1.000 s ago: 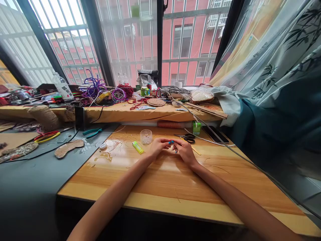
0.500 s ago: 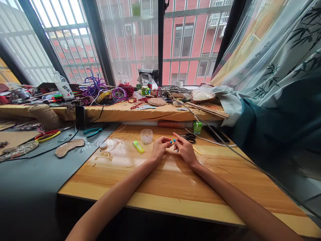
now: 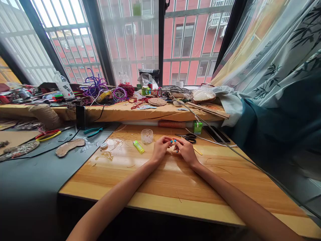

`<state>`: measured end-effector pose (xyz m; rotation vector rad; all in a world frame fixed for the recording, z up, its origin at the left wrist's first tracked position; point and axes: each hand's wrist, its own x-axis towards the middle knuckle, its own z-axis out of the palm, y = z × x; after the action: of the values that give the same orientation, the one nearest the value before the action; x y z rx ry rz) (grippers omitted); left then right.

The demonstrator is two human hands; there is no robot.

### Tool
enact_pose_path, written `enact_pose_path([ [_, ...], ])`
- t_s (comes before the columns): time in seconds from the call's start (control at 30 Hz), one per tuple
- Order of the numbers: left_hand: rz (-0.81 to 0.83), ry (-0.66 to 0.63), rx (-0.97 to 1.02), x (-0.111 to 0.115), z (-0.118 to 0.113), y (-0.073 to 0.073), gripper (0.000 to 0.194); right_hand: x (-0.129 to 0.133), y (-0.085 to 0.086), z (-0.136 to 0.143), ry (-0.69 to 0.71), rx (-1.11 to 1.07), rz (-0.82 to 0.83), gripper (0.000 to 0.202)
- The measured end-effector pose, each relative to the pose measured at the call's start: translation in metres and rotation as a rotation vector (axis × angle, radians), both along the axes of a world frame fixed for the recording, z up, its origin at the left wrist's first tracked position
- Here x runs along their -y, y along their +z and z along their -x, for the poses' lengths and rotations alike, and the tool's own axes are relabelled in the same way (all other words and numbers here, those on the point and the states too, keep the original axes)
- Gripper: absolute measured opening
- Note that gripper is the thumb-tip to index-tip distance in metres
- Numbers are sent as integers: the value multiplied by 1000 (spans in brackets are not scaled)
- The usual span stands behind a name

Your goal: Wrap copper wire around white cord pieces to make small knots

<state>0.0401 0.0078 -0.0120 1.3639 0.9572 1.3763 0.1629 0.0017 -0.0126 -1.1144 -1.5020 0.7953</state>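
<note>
My left hand and my right hand meet above the wooden table, blue-nailed fingertips nearly touching. Both are pinched on something small between them, too tiny to make out. Black scissors lie just behind my right hand, and a thin yellow strip is to its right. Left of my left hand are a yellow-green lighter and a round clear container with small pale pieces inside. Loose thin threads lie farther left.
A green box and a dark phone stand and lie at the back right. A grey cable crosses the right side. Teal pliers rest on the grey mat. Cords and a bottle crowd the ledge.
The raised index finger of my right hand has come down toward the other fingertips. Both hands otherwise keep nearly the same place.
</note>
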Motion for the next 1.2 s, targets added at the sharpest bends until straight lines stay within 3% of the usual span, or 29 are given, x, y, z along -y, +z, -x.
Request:
enact_pose_path([
  [0.4,-48,20,-114,0,0,-2,19,-3,-1,1,12,-45,22,26],
  [0.73,-64,9,-113,7,1,7,20,-4,-3,-1,50,-26,68,25],
  [1.0,-37,11,-74,-1,2,-2,16,-5,-5,0,73,-38,58,25],
  [1.2,15,69,3,-7,2,-6,49,-4,-5,1,57,-22,32,19],
])
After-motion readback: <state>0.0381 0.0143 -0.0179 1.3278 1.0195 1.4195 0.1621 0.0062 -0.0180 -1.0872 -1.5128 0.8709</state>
